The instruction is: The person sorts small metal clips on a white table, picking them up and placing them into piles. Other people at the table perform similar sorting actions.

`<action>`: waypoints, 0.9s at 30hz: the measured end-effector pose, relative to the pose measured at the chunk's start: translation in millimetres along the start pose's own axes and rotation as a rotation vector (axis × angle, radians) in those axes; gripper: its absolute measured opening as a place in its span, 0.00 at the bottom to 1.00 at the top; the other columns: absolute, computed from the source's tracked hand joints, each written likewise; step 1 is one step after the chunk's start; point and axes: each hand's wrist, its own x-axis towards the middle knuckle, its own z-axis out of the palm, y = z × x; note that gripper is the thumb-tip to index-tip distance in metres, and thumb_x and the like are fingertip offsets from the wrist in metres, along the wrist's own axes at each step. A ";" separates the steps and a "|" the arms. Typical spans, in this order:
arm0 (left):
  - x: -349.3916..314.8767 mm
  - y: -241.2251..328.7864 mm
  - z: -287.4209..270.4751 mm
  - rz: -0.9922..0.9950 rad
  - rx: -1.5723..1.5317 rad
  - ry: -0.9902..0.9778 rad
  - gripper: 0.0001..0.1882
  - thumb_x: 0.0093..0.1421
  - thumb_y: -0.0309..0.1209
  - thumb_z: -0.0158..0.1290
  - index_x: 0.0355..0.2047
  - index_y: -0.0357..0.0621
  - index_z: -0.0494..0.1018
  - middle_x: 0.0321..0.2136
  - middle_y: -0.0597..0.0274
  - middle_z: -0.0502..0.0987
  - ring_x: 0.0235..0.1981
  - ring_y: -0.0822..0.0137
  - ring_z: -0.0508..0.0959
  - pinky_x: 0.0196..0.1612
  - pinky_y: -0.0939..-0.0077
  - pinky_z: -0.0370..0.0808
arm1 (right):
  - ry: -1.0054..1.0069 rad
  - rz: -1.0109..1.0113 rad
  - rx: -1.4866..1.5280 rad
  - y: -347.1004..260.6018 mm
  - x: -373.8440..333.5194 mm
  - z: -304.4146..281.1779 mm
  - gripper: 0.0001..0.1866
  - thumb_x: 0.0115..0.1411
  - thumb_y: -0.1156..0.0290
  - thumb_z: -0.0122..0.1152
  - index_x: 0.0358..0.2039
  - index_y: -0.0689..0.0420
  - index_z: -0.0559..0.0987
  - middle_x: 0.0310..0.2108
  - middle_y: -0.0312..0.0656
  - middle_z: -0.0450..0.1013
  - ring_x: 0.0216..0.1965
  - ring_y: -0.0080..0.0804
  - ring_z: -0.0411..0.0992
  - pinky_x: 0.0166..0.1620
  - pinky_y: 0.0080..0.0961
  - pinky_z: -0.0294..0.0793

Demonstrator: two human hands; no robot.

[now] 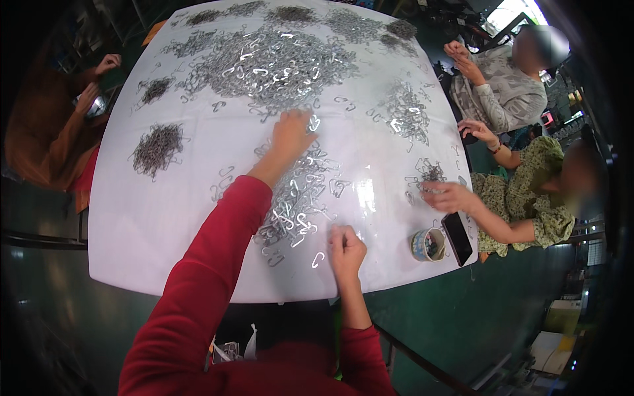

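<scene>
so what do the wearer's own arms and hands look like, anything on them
Both arms wear plain red long sleeves with soft folds and no visible pattern. The left sleeve ends short of the wrist; the right sleeve leaves more of the forearm bare. The left hand and right hand are ungloved, with no watch or bracelet visible. Rings are too small to tell.

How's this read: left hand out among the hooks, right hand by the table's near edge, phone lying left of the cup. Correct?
One error: in the head view, the phone lies right of the cup, not left. Left hand is out among the hooks, right hand by the table's near edge.
</scene>
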 end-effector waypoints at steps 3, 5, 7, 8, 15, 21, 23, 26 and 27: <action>20.5 1.5 -4.1 0.041 -0.192 -0.357 0.22 0.56 0.29 0.58 0.51 0.40 0.71 0.46 0.55 0.76 0.43 0.56 0.77 0.46 0.65 0.75 | -0.002 -0.036 -0.035 0.3 0.4 -1.8 0.14 0.61 0.64 0.61 0.21 0.57 0.76 0.11 0.38 0.64 0.12 0.28 0.61 0.20 0.26 0.61; 22.4 5.9 -14.7 -0.164 -0.705 -0.411 0.21 0.56 0.26 0.57 0.51 0.38 0.71 0.46 0.56 0.76 0.43 0.61 0.78 0.45 0.69 0.75 | -0.025 -0.033 -0.035 -3.4 0.9 -5.4 0.12 0.61 0.65 0.61 0.24 0.57 0.77 0.12 0.37 0.66 0.13 0.26 0.62 0.20 0.24 0.61; 10.9 13.3 -28.6 -0.321 -1.076 -0.498 0.20 0.56 0.24 0.57 0.50 0.36 0.71 0.46 0.57 0.77 0.44 0.65 0.78 0.45 0.72 0.76 | -0.036 0.057 0.125 -11.2 1.7 -7.1 0.09 0.61 0.67 0.62 0.28 0.58 0.77 0.15 0.36 0.69 0.16 0.24 0.65 0.22 0.22 0.64; -2.4 18.2 -35.5 -0.351 -1.212 -0.540 0.19 0.56 0.23 0.57 0.49 0.36 0.72 0.46 0.57 0.77 0.44 0.67 0.77 0.45 0.74 0.76 | -0.027 0.133 0.285 -15.8 3.8 -6.9 0.07 0.61 0.68 0.62 0.31 0.59 0.78 0.17 0.36 0.71 0.18 0.24 0.67 0.23 0.21 0.66; -99.1 55.0 -67.4 -0.215 -1.048 -0.663 0.14 0.56 0.26 0.60 0.43 0.36 0.77 0.34 0.61 0.81 0.37 0.69 0.79 0.43 0.76 0.75 | -0.126 0.317 0.632 -41.0 41.1 -6.1 0.11 0.61 0.72 0.62 0.42 0.63 0.77 0.28 0.41 0.75 0.31 0.26 0.77 0.34 0.20 0.79; -116.1 49.2 -82.7 -0.380 -0.977 -0.633 0.11 0.58 0.32 0.61 0.38 0.38 0.77 0.26 0.68 0.78 0.28 0.78 0.74 0.32 0.84 0.71 | -0.254 0.437 0.543 -31.7 47.4 -19.6 0.10 0.62 0.72 0.60 0.42 0.63 0.78 0.36 0.43 0.76 0.33 0.27 0.76 0.34 0.21 0.79; -118.2 44.4 -83.8 -0.463 -1.122 -0.725 0.10 0.59 0.31 0.60 0.37 0.39 0.77 0.27 0.68 0.78 0.28 0.80 0.73 0.30 0.85 0.69 | -0.230 0.391 0.560 -33.2 45.1 -19.5 0.11 0.62 0.72 0.60 0.43 0.63 0.78 0.38 0.43 0.76 0.34 0.27 0.76 0.35 0.22 0.79; -128.3 42.8 -82.5 -0.440 -1.140 -0.609 0.09 0.59 0.30 0.59 0.38 0.39 0.77 0.28 0.69 0.77 0.29 0.80 0.72 0.31 0.85 0.69 | -0.241 0.441 0.630 -40.9 39.7 -17.5 0.13 0.62 0.72 0.60 0.47 0.63 0.77 0.41 0.43 0.76 0.35 0.26 0.75 0.37 0.22 0.79; -132.7 43.7 -82.0 -0.410 -1.114 -0.529 0.09 0.59 0.29 0.58 0.39 0.39 0.76 0.29 0.69 0.77 0.30 0.80 0.72 0.32 0.85 0.69 | -0.244 0.450 0.680 -44.4 37.5 -15.6 0.14 0.62 0.72 0.60 0.48 0.63 0.76 0.42 0.43 0.75 0.35 0.26 0.75 0.38 0.22 0.79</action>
